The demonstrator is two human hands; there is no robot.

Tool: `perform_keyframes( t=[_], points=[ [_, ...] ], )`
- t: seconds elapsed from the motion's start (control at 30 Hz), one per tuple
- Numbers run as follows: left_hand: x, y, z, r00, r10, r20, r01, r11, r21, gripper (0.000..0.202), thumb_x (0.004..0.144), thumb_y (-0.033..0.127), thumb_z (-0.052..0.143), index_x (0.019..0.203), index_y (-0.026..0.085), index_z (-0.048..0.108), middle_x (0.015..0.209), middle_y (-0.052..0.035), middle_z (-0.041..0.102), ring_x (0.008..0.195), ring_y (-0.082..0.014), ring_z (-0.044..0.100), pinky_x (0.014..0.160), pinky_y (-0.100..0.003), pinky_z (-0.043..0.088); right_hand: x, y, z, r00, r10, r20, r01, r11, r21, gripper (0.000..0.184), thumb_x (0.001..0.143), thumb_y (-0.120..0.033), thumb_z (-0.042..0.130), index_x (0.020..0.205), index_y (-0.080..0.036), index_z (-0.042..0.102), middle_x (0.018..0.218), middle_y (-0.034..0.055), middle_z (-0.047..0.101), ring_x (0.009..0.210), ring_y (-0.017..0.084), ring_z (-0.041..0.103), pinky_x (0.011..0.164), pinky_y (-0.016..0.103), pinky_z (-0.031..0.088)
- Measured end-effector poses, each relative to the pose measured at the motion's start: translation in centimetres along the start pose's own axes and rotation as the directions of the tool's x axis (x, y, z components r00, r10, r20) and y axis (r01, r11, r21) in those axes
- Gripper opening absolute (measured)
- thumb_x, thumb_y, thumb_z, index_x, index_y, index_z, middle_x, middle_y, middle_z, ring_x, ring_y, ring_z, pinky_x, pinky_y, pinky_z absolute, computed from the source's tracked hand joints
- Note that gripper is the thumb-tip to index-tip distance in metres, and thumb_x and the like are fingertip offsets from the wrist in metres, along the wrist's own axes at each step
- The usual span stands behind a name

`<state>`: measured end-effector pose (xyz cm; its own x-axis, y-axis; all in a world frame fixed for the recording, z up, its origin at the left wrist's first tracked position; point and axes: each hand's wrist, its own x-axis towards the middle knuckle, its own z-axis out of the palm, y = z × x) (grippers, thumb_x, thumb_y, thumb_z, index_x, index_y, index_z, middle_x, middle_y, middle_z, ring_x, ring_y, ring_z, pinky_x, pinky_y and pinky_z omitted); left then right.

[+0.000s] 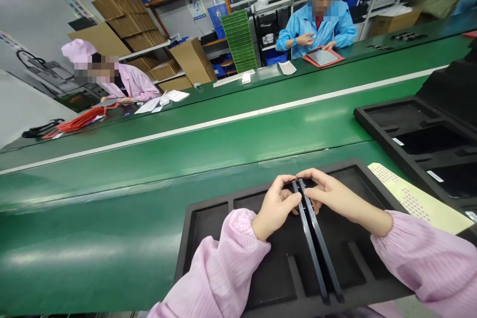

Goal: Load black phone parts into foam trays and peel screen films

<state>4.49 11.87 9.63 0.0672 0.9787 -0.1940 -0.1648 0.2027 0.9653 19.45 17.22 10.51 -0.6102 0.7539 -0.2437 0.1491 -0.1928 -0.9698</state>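
Two thin dark tablets stand on edge side by side over a black foam tray (268, 278), with a narrow gap between them. My left hand (278, 203) grips the left tablet (311, 248) near its far end, thumb on the near face. Around the far end of the right tablet (324, 251) my right hand (328, 196) is closed in the same way. The fingertips of both hands meet at the top. Recessed compartments and raised ribs show in the tray beneath.
At the right, another black foam tray (383, 131) holds dark flat devices (434, 139) with white labels. A yellow sheet of small stickers (417, 198) lies between the trays. Beyond the green conveyor belt (208, 159), a person in pink (137, 82) and one in blue (345, 22) sit working.
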Motion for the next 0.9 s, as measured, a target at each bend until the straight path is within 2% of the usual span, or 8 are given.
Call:
perform_keyframes(
  t=[0.1, 0.23, 0.37, 0.53, 0.67, 0.8, 0.9],
  points=[
    [0.01, -0.17, -0.14, 1.000, -0.014, 0.012, 0.014, 1.000, -0.025, 0.045, 0.065, 0.039, 0.067, 0.099, 0.019, 0.045, 0.054, 0.0088, 0.047, 0.050, -0.0095, 0.049, 0.052, -0.023, 0.042, -0.08, 0.02, 0.04, 1.000, 0.011, 0.002, -0.011, 1.000, 0.028, 0.039, 0.067, -0.032, 0.058, 0.102, -0.018, 0.047, 0.086, 0.0006, 0.058, 0.049, 0.010, 0.056, 0.046, 0.024, 0.050],
    [0.07, -0.42, -0.22, 0.999, -0.032, 0.001, 0.032, 0.999, -0.023, 0.043, 0.067, 0.038, 0.067, 0.099, 0.019, 0.046, 0.058, 0.0078, 0.046, 0.052, -0.0084, 0.046, 0.051, -0.022, 0.038, -0.07, -0.13, -0.15, 0.999, 0.038, 0.024, -0.040, 0.997, 0.069, 0.038, 0.067, -0.032, 0.058, 0.101, -0.018, 0.046, 0.080, -0.0016, 0.056, 0.047, 0.008, 0.052, 0.046, 0.023, 0.048],
    [0.00, -0.51, -0.16, 0.999, -0.037, 0.019, 0.038, 0.998, -0.044, 0.043, 0.069, 0.038, 0.067, 0.101, 0.019, 0.046, 0.060, 0.0073, 0.045, 0.054, -0.0082, 0.044, 0.054, -0.022, 0.038, -0.07, -0.18, -0.28, 0.997, 0.074, 0.036, -0.077, 0.993, 0.089, 0.038, 0.068, -0.033, 0.058, 0.102, -0.019, 0.046, 0.085, -0.0002, 0.055, 0.053, 0.009, 0.054, 0.048, 0.024, 0.049],
    [-0.13, -0.38, -0.16, 0.999, -0.049, 0.009, 0.049, 0.996, -0.073, 0.041, 0.070, 0.037, 0.066, 0.101, 0.020, 0.046, 0.066, 0.0061, 0.045, 0.055, -0.0077, 0.044, 0.055, -0.022, 0.038, -0.22, 0.14, -0.32, 0.999, 0.041, 0.029, -0.044, 0.995, 0.090, 0.036, 0.069, -0.032, 0.058, 0.101, -0.020, 0.046, 0.095, 0.0024, 0.055, 0.056, 0.009, 0.053, 0.048, 0.023, 0.048],
    [-0.15, -0.38, -0.19, 0.998, -0.061, 0.009, 0.062, 0.995, -0.076, 0.044, 0.069, 0.040, 0.068, 0.101, 0.021, 0.046, 0.068, 0.0054, 0.046, 0.056, -0.0081, 0.045, 0.055, -0.023, 0.039, -0.31, 0.52, -0.40, 0.998, 0.048, 0.039, -0.051, 0.996, 0.075, 0.037, 0.072, -0.033, 0.058, 0.103, -0.020, 0.044, 0.087, 0.0006, 0.055, 0.054, 0.010, 0.053, 0.050, 0.025, 0.048],
    [-0.13, -0.45, -0.20, 0.998, -0.053, 0.027, 0.055, 0.994, -0.098, 0.047, 0.068, 0.042, 0.068, 0.103, 0.021, 0.045, 0.068, 0.0052, 0.046, 0.056, -0.0085, 0.045, 0.057, -0.024, 0.039, -0.22, 0.54, -0.43, 0.999, 0.027, 0.039, -0.030, 0.996, 0.082, 0.035, 0.072, -0.034, 0.058, 0.101, -0.020, 0.045, 0.090, 0.0014, 0.054, 0.059, 0.011, 0.054, 0.050, 0.024, 0.047],
    [-0.11, -0.38, -0.15, 0.998, -0.053, 0.019, 0.054, 0.994, -0.095, 0.045, 0.068, 0.041, 0.068, 0.102, 0.021, 0.045, 0.065, 0.0058, 0.044, 0.056, -0.0094, 0.045, 0.056, -0.024, 0.039, -0.21, 0.42, -0.43, 0.999, 0.036, 0.031, -0.038, 0.997, 0.062, 0.036, 0.071, -0.032, 0.059, 0.102, -0.020, 0.045, 0.083, -0.0008, 0.054, 0.052, 0.009, 0.051, 0.049, 0.024, 0.046]
  ],
)
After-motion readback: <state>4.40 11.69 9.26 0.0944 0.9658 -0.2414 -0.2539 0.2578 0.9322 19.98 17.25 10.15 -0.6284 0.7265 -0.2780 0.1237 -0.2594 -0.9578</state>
